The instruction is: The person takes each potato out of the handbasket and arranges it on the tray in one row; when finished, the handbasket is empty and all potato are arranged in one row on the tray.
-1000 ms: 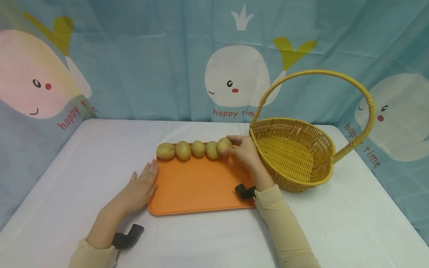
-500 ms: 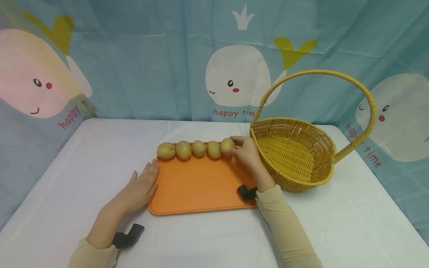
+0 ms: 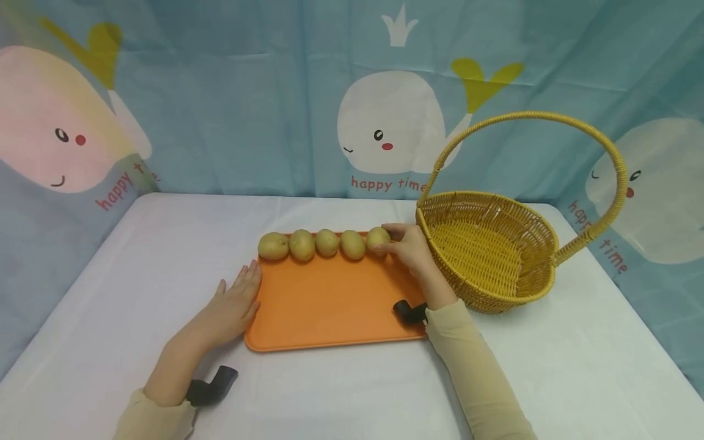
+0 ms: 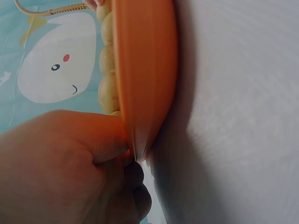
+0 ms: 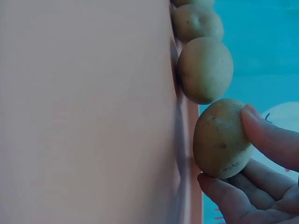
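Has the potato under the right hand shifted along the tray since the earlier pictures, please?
Yes, slightly. The rightmost potato, pinched by the right hand, now sits lower and a little apart from its neighbour in the row on the orange tray.

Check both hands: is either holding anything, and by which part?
The right hand pinches the rightmost potato by its right end. The left hand rests flat against the orange tray at its left edge, gripping nothing.

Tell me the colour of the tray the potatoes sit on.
The tray is plain orange, clearest in the head view.
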`<state>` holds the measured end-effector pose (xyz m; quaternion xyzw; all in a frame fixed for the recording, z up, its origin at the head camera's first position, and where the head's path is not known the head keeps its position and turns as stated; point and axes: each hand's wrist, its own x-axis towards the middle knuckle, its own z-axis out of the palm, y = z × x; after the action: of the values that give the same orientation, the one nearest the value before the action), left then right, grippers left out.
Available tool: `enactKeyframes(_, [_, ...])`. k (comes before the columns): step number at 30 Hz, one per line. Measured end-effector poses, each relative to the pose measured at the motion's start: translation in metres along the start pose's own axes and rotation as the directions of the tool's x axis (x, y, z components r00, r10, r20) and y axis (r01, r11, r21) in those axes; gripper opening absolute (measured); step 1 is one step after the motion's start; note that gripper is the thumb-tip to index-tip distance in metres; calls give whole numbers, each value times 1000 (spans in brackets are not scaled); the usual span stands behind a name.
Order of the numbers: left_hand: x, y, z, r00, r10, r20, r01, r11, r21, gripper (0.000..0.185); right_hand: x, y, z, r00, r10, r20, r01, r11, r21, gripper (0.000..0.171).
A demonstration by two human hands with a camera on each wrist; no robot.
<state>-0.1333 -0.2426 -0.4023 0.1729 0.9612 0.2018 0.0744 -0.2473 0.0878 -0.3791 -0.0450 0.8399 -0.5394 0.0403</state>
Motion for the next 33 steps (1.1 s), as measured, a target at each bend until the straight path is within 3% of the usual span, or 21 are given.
enactKeyframes(11, [-2, 1, 0, 1000, 5, -7, -5, 1000, 16, 62, 10, 11, 1, 997, 40, 67, -47, 993, 105, 52])
enactKeyframes(33, [3, -4, 3, 1000, 8, -4, -8, 1000, 3, 62, 8, 9, -2, 994, 77, 75, -86, 990, 115, 57])
